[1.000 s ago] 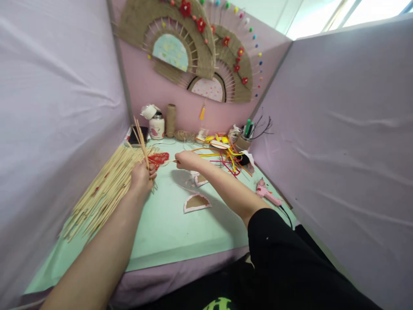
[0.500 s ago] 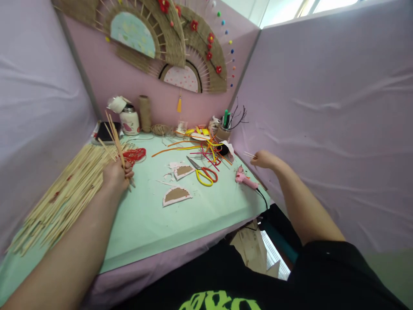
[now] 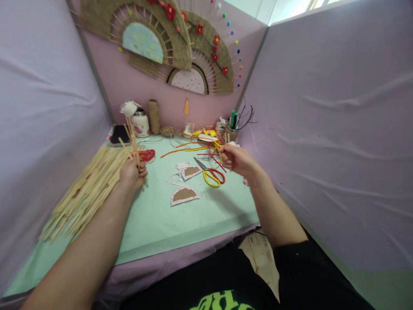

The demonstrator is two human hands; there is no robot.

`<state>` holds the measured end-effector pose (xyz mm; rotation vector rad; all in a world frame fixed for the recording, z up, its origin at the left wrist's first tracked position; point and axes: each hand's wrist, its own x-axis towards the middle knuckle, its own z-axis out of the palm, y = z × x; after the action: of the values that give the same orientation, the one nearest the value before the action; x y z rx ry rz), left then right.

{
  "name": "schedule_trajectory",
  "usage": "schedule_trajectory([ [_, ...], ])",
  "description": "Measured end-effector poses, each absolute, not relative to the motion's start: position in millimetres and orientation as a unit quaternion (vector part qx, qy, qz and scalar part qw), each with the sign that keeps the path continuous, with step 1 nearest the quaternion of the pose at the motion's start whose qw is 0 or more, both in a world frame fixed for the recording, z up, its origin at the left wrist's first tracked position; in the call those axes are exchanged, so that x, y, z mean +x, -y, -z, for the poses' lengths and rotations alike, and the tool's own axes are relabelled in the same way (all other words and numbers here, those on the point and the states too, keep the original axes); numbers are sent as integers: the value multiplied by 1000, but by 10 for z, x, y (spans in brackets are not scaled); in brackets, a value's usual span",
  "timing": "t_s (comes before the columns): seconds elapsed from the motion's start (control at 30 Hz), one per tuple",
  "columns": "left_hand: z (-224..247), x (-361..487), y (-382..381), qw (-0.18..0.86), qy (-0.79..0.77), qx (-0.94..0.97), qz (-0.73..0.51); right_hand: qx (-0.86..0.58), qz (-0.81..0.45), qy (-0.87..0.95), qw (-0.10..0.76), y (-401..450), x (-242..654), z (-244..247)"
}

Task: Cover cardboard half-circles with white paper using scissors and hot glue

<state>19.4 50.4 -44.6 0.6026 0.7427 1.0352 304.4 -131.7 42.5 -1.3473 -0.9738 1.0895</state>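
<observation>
My left hand [image 3: 131, 173] is closed round a small bunch of thin wooden sticks [image 3: 133, 140], which stand up nearly vertical from the fist. It hovers at the right edge of a wide spread of pale sticks [image 3: 93, 181], close to a coil of red cord [image 3: 148, 155]. My right hand [image 3: 235, 157] is raised over the right side of the table, fingers pinched on a couple of short thin sticks [image 3: 227, 137]. Below and left of it lie scissors [image 3: 211, 175] with yellow and red handles. Two half-round cardboard pieces [image 3: 184, 196] with pale pink edging lie mid-table.
Coloured pipe cleaners [image 3: 189, 148] lie at the back right, before a pen holder [image 3: 232, 132] with twigs. A jar [image 3: 141, 124] and a twine spool [image 3: 154, 117] stand at the back. Woven fans [image 3: 206, 73] hang on the wall. My right arm mostly hides the pink glue gun [image 3: 245, 181].
My right hand has swung left from beyond the table's right edge to above the table, bringing its sticks along. My left hand keeps its bunch. The view has shifted slightly.
</observation>
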Motion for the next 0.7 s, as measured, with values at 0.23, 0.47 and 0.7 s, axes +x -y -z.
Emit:
schedule_trajectory([
  [0.23,303,161,-362,668,-365,374,-530,-327,-684,287,585,354,1679,25],
  [0.47,380,-62,-562,611,-452,417,-499,-416,-714,240,509,-26,1231,325],
  [0.7,561,-118,-668,583,-495,463,-447,-522,-660,228,490,-57,1099,496],
])
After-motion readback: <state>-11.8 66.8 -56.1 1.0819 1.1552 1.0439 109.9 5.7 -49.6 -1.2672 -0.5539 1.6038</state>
